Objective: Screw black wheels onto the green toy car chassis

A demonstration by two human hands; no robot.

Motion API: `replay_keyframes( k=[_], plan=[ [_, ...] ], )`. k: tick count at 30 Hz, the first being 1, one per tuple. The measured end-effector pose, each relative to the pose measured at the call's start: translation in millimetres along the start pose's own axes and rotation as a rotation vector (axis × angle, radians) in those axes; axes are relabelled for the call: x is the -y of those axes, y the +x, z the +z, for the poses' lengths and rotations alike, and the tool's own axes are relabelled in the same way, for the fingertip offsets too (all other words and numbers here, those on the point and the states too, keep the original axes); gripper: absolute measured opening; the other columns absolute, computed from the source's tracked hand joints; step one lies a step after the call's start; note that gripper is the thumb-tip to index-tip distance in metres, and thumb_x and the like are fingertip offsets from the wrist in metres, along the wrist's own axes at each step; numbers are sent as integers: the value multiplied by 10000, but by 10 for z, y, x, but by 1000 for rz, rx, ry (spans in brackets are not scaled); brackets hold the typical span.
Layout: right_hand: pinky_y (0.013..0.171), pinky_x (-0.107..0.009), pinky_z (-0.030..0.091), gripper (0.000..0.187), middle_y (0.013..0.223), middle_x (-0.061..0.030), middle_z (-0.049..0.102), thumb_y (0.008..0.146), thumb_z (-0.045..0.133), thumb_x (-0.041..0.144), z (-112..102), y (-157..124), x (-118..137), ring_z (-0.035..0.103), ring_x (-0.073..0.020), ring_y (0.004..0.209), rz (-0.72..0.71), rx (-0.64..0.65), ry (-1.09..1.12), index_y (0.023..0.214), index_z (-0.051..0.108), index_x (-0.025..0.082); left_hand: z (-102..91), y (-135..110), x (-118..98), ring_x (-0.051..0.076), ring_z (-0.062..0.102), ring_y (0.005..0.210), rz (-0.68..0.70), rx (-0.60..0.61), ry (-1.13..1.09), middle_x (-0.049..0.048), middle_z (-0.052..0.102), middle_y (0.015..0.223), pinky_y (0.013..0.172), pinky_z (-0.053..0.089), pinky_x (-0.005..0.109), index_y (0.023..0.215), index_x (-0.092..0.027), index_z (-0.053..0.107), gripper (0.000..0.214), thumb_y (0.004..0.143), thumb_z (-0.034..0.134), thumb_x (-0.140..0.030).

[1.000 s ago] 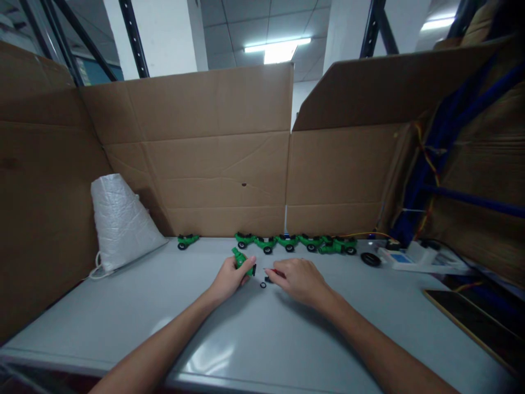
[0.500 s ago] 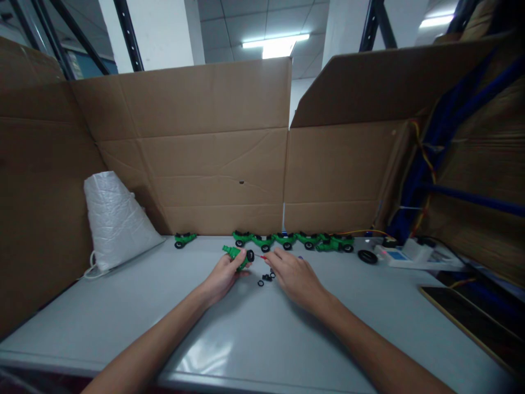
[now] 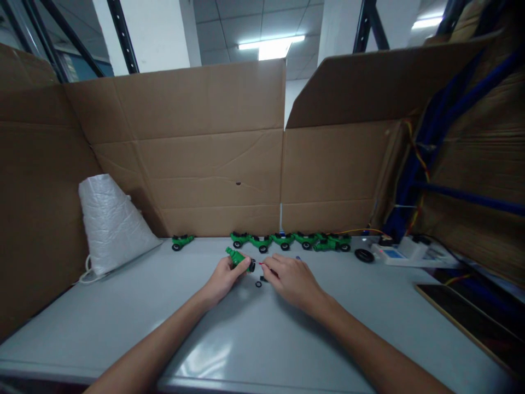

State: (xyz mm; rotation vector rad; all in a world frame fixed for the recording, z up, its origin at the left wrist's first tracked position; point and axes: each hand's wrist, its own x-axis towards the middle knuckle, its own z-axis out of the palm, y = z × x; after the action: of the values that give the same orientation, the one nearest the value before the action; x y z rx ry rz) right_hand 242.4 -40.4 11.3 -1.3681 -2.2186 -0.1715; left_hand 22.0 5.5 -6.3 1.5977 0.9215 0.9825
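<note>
My left hand (image 3: 222, 278) is closed around a green toy vehicle (image 3: 237, 257), whose black wheel (image 3: 252, 265) faces right. Just right of that wheel, my right hand (image 3: 290, 279) pinches a slim screwdriver-like tool (image 3: 261, 264). Only its red part and thin tip show; the fingers cover the rest, so its exact kind is unclear. The tip points toward the wheel, and I cannot tell whether they touch. Below the fingers lie a small black ring (image 3: 258, 284) and a small black part (image 3: 263, 278), partly hidden by my right hand.
Several green toy vehicles (image 3: 283, 239) stand in a row along the cardboard wall (image 3: 213, 164). Another green toy (image 3: 181, 242) sits apart at left, near a white padded bag (image 3: 112, 230). At right are a black ring (image 3: 364, 255), a power strip (image 3: 410, 257) and a dark panel (image 3: 463, 323).
The toy in my left hand has tilted, its wheel end now lower. My right hand has come slightly down and left, covering more of the small black parts. The view has shifted a little.
</note>
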Motion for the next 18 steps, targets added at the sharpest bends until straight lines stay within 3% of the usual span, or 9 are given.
replay_keyframes(
  k=[4, 10, 18],
  plan=[
    [655, -290, 355, 309, 900, -35, 738, 1099, 449, 319, 17, -14, 70, 687, -185, 802, 22, 6, -30, 960, 709, 229, 14, -4, -2, 128, 424, 656, -13, -45, 19, 14, 585, 748, 592, 286, 244, 898, -119, 698, 595, 860, 685, -713],
    [654, -290, 337, 312, 878, -30, 747, 1093, 480, 362, -13, -12, 22, 688, -182, 793, -30, 59, -42, 927, 711, 232, 55, -24, -12, 121, 398, 625, -68, 13, 10, -11, 520, 687, 591, 293, 245, 803, -140, 633, 575, 862, 677, -709],
    [645, -283, 303, 361, 865, -34, 760, 1070, 546, 483, 5, -2, -111, 669, -175, 766, -139, 139, -17, 889, 727, 229, 52, -57, -143, 141, 472, 679, 87, 98, 187, -8, 556, 702, 683, 393, 259, 774, -156, 622, 453, 934, 659, -578]
  ],
)
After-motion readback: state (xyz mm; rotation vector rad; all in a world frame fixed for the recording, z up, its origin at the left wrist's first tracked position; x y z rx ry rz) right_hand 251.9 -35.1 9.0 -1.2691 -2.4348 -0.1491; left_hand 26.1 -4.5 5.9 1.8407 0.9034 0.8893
